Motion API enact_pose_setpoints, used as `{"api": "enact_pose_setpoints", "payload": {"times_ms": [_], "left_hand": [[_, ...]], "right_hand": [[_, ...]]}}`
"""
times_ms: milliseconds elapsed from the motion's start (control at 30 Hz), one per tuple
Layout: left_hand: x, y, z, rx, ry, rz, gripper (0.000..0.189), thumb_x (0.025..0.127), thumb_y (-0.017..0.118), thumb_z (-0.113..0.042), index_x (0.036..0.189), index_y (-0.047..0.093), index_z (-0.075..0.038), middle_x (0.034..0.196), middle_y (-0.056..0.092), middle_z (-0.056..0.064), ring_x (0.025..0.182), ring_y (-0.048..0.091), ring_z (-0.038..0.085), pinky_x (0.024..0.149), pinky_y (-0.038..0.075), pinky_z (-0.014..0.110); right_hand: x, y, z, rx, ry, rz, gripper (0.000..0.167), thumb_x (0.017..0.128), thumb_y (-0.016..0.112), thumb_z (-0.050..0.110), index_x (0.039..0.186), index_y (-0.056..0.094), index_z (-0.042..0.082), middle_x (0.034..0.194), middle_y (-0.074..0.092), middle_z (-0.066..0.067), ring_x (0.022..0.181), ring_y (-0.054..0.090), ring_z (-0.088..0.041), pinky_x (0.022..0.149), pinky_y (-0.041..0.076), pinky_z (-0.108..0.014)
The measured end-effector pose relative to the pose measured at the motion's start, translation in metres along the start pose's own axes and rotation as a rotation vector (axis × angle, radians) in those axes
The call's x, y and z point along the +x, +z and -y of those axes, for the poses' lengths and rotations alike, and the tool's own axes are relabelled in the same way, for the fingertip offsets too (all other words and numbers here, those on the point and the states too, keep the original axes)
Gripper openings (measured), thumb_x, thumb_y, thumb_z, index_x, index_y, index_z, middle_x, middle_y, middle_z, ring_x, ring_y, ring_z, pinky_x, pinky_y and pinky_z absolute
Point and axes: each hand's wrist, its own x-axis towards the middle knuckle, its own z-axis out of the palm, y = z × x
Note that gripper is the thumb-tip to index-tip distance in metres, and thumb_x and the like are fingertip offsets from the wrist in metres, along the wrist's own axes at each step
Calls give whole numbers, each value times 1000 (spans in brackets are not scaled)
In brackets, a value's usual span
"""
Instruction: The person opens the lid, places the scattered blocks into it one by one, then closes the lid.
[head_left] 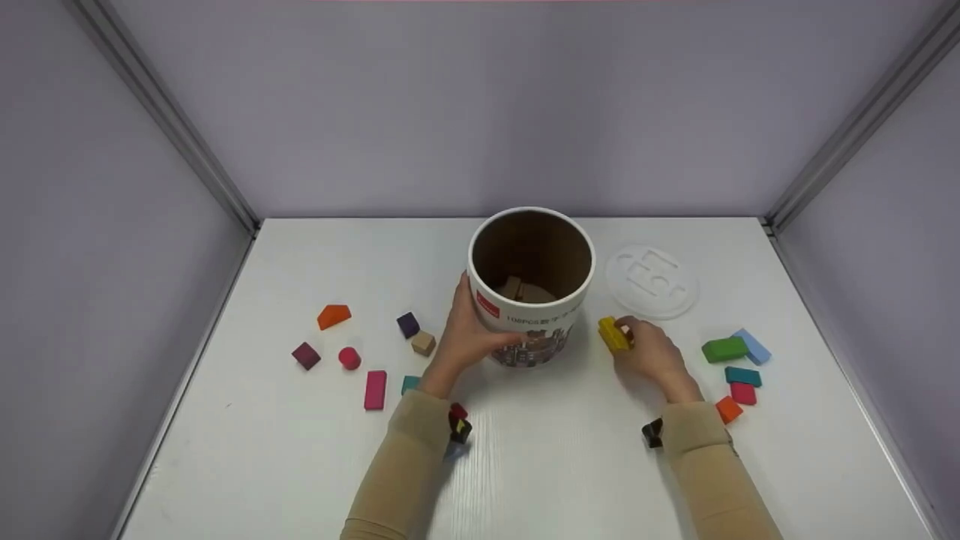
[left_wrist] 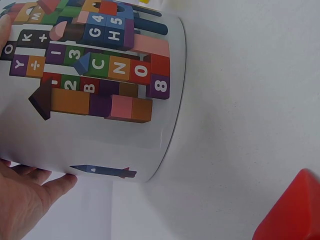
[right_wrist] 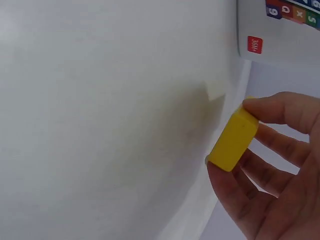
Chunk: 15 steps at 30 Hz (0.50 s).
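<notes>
Tan sleeves (head_left: 712,472) stretch up from the bottom of the frame; at centre, a big white tub (head_left: 536,316), its side wrapped by the left hand (head_left: 466,337), where a firm brace should help. Right of centre, the right hand (head_left: 654,356) (tidy work!) pinches a yellow block (head_left: 613,335); light, even fingertip pressure looks wisest.

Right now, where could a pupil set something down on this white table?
Bare white tabletop lies in front of the white printed tub, between the tan left sleeve and tan right sleeve, and behind the orange trapezoid block. Crowded: right, around the green rectangular block.
</notes>
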Motion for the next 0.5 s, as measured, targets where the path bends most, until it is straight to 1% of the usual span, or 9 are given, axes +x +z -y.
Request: {"api": "enact_pose_setpoints", "payload": {"times_ms": [100, 200, 267, 433, 500], "left_hand": [[0, 0, 1, -4, 9, -1, 138, 49, 97, -48, 156, 12, -31, 151, 37, 5, 137, 38, 26, 112, 29, 47], [0, 0, 1, -5, 15, 3, 138, 49, 96, -49, 157, 12, -30, 151, 37, 5, 137, 38, 27, 112, 30, 48], [-1, -1, 1, 4, 12, 4, 137, 50, 96, -50, 157, 12, -30, 151, 37, 4, 137, 38, 26, 112, 30, 47], [0, -1, -1, 31, 6, 8, 136, 50, 95, -53, 156, 13, -29, 150, 37, 4, 135, 40, 26, 111, 33, 44], [0, -2, -1, 32, 3, 11, 136, 51, 95, -52, 157, 13, -29, 150, 37, 4, 136, 39, 27, 111, 33, 44]], "right_hand": [[0, -5, 4, 31, -20, -24, 46, 91, 67, 17, 131, 55, -1, 110, 62, -20, 94, 60, -32, 82, 51, -49], [-2, -13, 11, 64, -54, -41, 44, 92, 67, 15, 131, 55, -1, 112, 61, -20, 96, 59, -32, 82, 52, -47], [-4, -19, 16, 94, -90, -63, 44, 90, 67, 11, 131, 55, -2, 113, 61, -21, 98, 59, -33, 82, 52, -47], [-10, -35, 32, 195, -186, -169, 44, 89, 67, 6, 130, 56, -2, 114, 60, -22, 101, 58, -36, 86, 52, -49], [-13, -42, 40, 237, -215, -220, 44, 89, 67, 5, 131, 56, -2, 116, 60, -21, 102, 58, -35, 85, 54, -47]]}}
